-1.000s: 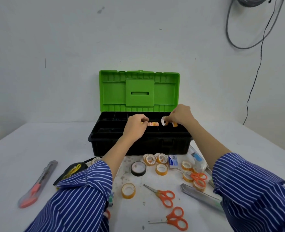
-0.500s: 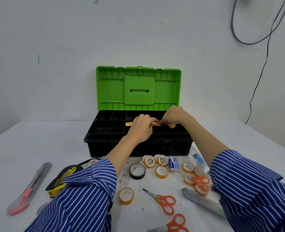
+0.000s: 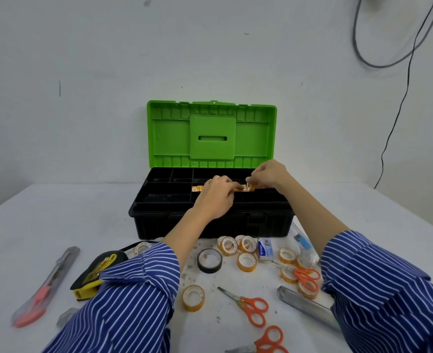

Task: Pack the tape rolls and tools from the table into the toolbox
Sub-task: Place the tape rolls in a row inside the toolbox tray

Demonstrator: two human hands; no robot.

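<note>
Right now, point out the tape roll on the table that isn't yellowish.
The black tape roll, lying flat just before the toolbox; every other roll on the table is yellowish or clear.

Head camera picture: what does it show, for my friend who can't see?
Two hands, left hand and right hand, set small tape rolls into an open green-lidded toolbox. More tape, orange scissors and knives wait on the table.

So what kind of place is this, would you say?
Probably a plain workshop or craft room: a bare white table against a blank wall, an open toolbox, scissors and tape rolls spread about, and a cable hanging down the wall.
</note>
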